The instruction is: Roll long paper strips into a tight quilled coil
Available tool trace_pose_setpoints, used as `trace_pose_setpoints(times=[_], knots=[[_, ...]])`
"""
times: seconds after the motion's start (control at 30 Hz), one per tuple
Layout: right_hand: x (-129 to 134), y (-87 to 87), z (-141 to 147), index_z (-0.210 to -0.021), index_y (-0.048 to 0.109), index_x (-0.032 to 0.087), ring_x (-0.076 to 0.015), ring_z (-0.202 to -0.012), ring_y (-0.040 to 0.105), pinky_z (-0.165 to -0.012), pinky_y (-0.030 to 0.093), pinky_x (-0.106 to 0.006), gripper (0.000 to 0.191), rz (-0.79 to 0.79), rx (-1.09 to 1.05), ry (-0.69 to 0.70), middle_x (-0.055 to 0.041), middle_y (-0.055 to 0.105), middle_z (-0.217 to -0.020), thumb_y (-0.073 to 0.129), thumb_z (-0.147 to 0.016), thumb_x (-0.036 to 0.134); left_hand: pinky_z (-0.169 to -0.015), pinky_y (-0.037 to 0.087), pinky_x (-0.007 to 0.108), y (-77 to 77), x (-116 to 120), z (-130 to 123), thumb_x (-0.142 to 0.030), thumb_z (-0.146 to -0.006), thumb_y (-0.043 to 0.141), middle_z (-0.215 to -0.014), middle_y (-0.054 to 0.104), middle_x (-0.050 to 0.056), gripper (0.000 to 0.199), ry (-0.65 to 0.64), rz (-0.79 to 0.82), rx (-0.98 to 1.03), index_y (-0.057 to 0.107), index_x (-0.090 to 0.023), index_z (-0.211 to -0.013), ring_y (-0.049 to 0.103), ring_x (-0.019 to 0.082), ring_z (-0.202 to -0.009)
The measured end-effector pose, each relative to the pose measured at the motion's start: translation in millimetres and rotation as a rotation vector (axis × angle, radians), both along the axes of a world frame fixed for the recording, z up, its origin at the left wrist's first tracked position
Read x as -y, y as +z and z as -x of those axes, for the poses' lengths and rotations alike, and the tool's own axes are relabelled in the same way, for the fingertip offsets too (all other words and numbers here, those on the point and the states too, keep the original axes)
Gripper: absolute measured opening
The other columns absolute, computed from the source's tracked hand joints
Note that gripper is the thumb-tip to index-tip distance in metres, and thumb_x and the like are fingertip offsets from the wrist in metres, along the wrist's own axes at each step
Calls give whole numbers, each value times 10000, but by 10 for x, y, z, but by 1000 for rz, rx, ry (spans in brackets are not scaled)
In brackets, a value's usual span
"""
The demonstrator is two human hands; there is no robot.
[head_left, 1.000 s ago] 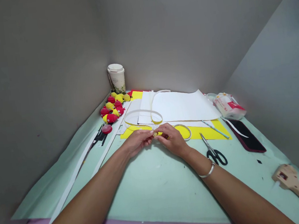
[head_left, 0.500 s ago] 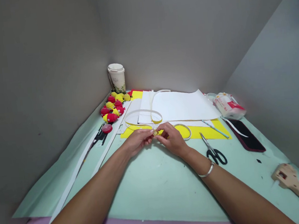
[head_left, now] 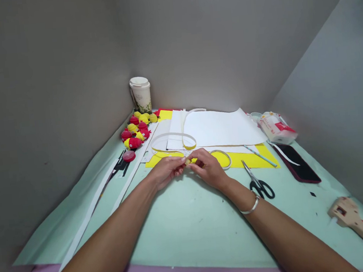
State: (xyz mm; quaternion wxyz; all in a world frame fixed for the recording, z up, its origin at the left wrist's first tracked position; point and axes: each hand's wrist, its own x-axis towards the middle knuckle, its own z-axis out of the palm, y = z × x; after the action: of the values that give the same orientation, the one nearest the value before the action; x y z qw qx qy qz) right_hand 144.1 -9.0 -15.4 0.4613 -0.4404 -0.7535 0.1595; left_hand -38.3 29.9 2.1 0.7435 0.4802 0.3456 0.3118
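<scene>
Between my two hands is a small yellowish coiled piece (head_left: 187, 162), pinched from both sides. My left hand (head_left: 169, 170) grips it with thumb and fingertips. On its other side, the thumb and fingers of my right hand (head_left: 207, 167) are closed on it. A long curled strip (head_left: 189, 146), white and yellow, loops just behind my hands. Another looped strip (head_left: 228, 159) lies beside my right hand on the yellow paper (head_left: 239, 160). Large white sheets (head_left: 216, 128) are spread behind.
Black-handled scissors (head_left: 257, 182) lie right of my right hand, near a phone (head_left: 296, 165), a tissue pack (head_left: 276, 127) and a glue gun (head_left: 355, 221). Red and yellow paper ornaments (head_left: 133, 142), a red round container (head_left: 128, 156) and a lidded cup (head_left: 141, 94) stand left.
The whole view has shifted very slightly. My hands stay together on the small piece, which looks turned a little between my fingertips.
</scene>
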Motion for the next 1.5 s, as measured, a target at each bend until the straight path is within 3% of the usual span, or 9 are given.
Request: trace_pose_setpoints(times=[0.43,0.7,0.9,1.5], knots=[[0,-6,-22,-1030,634,228,-157,-804,590,-648,516,-270,175,-1,27,25,-65,602,-996,617,-857,221,-547,349,209,-14,-5,6,-347,-693,768,-667,559,24,281,8,5,-4,678,-86,-744,445,72,-581],[-10,-33,17,-997,586,216,-97,-608,545,-564,498,-240,208,4,20,-57,-31,571,-955,668,-807,235,-532,330,207,-21,-18,0,-373,-720,741,-636,548,14,284,-23,-19,18,663,-100,-713,433,72,-568],[-1,-7,15,-947,589,207,-112,-654,557,-572,497,-241,133,-4,21,-33,-43,568,-946,643,-828,228,-529,317,207,8,0,7,-360,-714,746,-628,527,5,273,-24,-6,7,655,-103,-702,423,72,-574],[-10,-14,-11,-1015,636,241,-158,-763,587,-648,523,-288,170,27,23,6,-58,604,-977,637,-845,238,-539,328,227,20,19,17,-379,-728,730,-628,530,12,288,-27,-21,-25,653,-102,-711,427,80,-555]])
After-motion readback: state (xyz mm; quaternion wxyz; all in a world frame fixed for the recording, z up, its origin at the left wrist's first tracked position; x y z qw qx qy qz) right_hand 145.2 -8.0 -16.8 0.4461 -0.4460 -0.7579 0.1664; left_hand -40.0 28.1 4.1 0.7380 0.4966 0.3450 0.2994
